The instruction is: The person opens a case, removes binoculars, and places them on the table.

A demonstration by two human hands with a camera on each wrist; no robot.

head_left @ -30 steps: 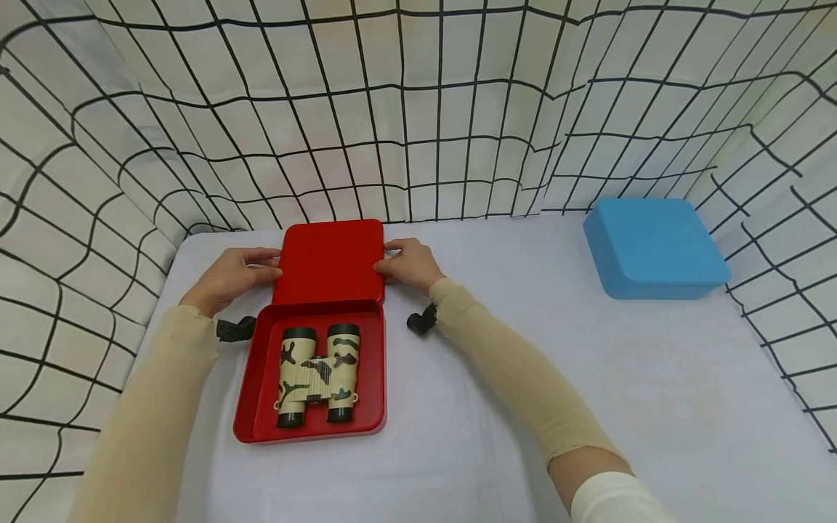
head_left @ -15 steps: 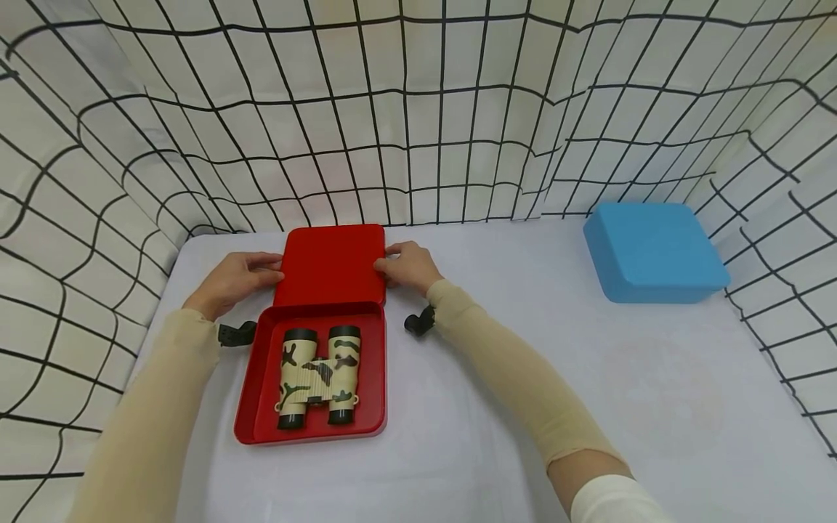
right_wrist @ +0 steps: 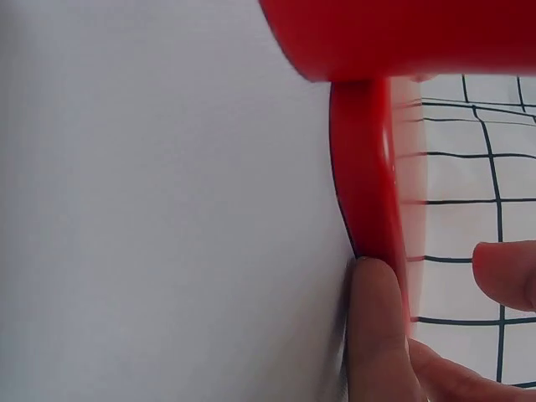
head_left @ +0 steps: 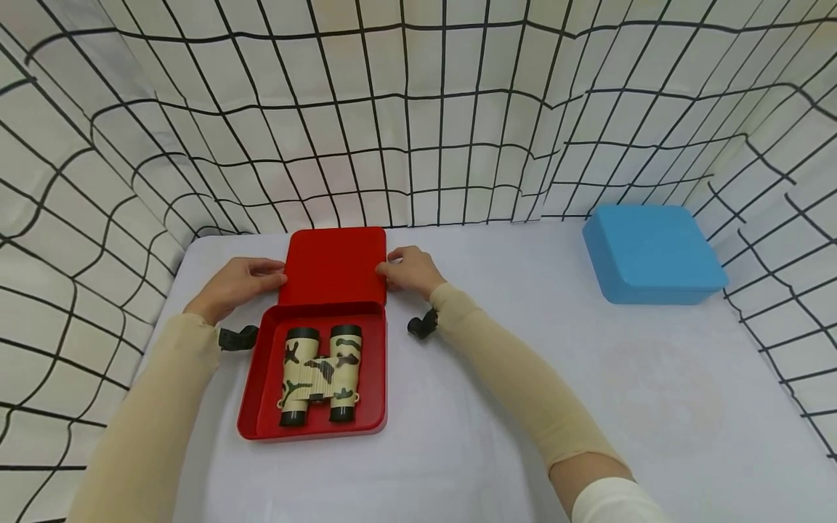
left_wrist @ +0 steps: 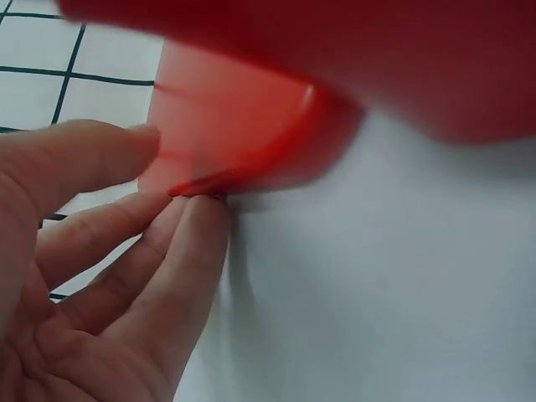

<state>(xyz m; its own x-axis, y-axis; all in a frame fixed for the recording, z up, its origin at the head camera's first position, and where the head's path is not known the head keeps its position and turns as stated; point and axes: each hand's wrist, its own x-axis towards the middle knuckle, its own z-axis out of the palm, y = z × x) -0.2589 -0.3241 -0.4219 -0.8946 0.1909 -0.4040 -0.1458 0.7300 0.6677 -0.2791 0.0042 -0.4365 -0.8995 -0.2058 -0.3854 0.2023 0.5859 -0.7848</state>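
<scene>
In the head view, a red box (head_left: 378, 428) stands with its lid (head_left: 336, 265) folded back behind it. Camouflage-patterned binoculars (head_left: 320, 374) lie inside the box. My left hand (head_left: 238, 285) is at the lid's left side; in the left wrist view its fingertips (left_wrist: 205, 218) touch the lid's lower edge, with the thumb apart from them. My right hand (head_left: 412, 270) is at the lid's right side. One finger (right_wrist: 377, 310) touches that edge in the right wrist view, and the thumb stands away from the lid. The other fingers are partly hidden.
A closed blue box (head_left: 657, 254) stands at the back right of the white table (head_left: 497, 450). Black netting (head_left: 405, 149) over white cloth borders the back and both sides. A black wrist camera (head_left: 238, 338) hangs beside the red box's left wall.
The view has shifted slightly, lowering the scene in the frame. Both hands stay at the sides of the lid, and the binoculars and both boxes keep their places.
</scene>
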